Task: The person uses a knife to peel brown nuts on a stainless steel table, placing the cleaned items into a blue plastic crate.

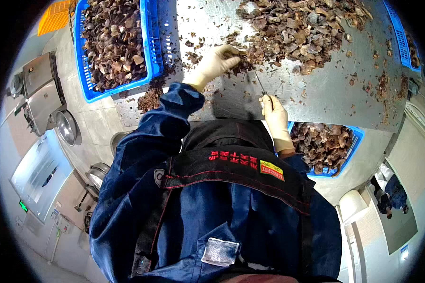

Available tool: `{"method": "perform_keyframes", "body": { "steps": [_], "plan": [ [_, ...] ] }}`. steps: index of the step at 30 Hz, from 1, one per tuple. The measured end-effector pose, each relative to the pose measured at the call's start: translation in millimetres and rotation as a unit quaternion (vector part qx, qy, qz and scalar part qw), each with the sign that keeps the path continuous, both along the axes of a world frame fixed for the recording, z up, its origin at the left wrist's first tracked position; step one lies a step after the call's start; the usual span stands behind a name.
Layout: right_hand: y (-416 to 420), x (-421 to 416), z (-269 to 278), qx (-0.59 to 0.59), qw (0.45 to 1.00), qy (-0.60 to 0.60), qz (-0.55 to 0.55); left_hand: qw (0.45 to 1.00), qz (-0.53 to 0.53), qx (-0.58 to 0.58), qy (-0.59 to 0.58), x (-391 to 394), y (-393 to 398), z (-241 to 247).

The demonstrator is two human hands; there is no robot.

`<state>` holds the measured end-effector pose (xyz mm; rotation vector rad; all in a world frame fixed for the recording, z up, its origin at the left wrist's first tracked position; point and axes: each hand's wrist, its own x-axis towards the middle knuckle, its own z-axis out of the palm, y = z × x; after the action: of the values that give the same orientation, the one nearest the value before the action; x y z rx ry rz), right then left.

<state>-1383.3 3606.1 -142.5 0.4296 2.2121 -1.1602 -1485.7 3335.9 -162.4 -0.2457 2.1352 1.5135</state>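
Observation:
My left hand, in a cream glove, reaches over the steel table at the edge of some small dark scraps. Its thumb and fingers are bent around a narrow gap, and I cannot tell whether a piece is between them. Closer to my body, my right hand, gloved alike, grips a thin knife with the blade pointing away from me towards the scraps. Beyond both hands spreads a large heap of brown pieces that look like dried mushrooms.
A blue plastic crate full of similar pieces stands at the left. Another blue crate sits below the near edge of the steel table, and a third crate is far right. Crumbs lie near the left crate. Metal bowls are beyond.

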Motion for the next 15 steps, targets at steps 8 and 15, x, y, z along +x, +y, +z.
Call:
{"method": "perform_keyframes", "body": {
  "steps": [8,15],
  "plan": [
    [4.0,-14.6,19.1,-0.013,1.000,-0.002,-0.024,0.956,-0.122,-0.201,0.173,-2.2,37.1,-21.3],
    [39.1,-97.2,6.6,0.088,0.977,0.173,-0.092,0.963,-0.037,-0.175,0.203,16.9,20.1,-9.9]
  ]
}}
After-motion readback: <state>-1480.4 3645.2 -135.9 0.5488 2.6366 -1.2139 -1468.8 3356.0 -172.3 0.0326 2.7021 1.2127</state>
